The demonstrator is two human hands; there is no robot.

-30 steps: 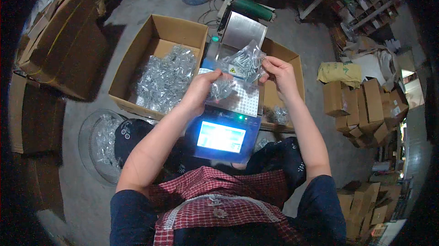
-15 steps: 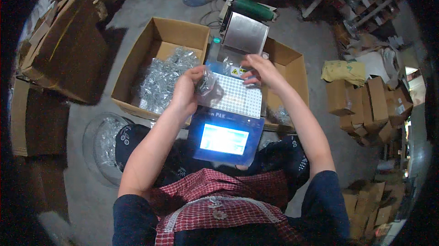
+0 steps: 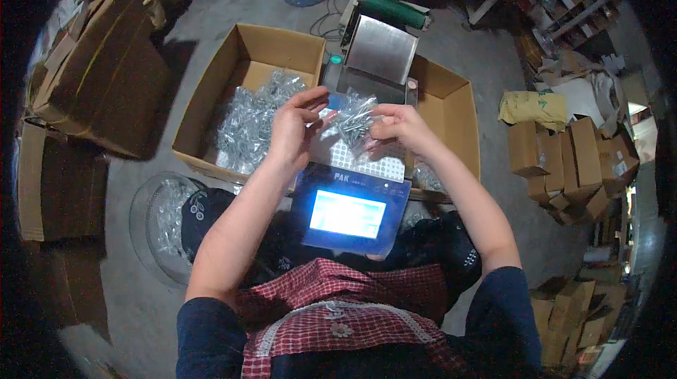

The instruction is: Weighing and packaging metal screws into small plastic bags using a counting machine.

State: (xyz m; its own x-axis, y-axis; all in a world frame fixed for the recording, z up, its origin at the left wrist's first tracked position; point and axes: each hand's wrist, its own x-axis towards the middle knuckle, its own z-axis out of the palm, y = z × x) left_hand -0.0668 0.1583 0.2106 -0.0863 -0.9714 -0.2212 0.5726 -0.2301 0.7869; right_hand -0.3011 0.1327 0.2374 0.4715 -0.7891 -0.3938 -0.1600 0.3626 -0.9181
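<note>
A clear plastic bag [image 3: 355, 121] with thin, shiny, silvery pieces in it hangs above the white dotted plate [image 3: 384, 165] of a blue packing machine [image 3: 352, 243]. My right hand [image 3: 403, 129] pinches the bag's right side between thumb and fingers. On the bag's other side, my left hand [image 3: 295, 124] has its fingers apart and bent toward it, seemingly holding nothing. The kind of the pieces inside is too blurred to tell. In front of my lap glows the machine's lit screen [image 3: 347, 213].
Left of the machine, a cardboard box [image 3: 204, 107] holds a heap of clear filled bags [image 3: 255, 129]. Another box [image 3: 451, 107] stands on the right, with a few bags. A mesh basket [image 3: 144, 227] sits by my left knee. Behind the metal chute [image 3: 381, 49] is a green roller [image 3: 391, 10].
The bag has passed from my left hand to my right and now shows its silvery contents over the plate. My left hand's fingers have opened; my right hand has closed on the bag.
</note>
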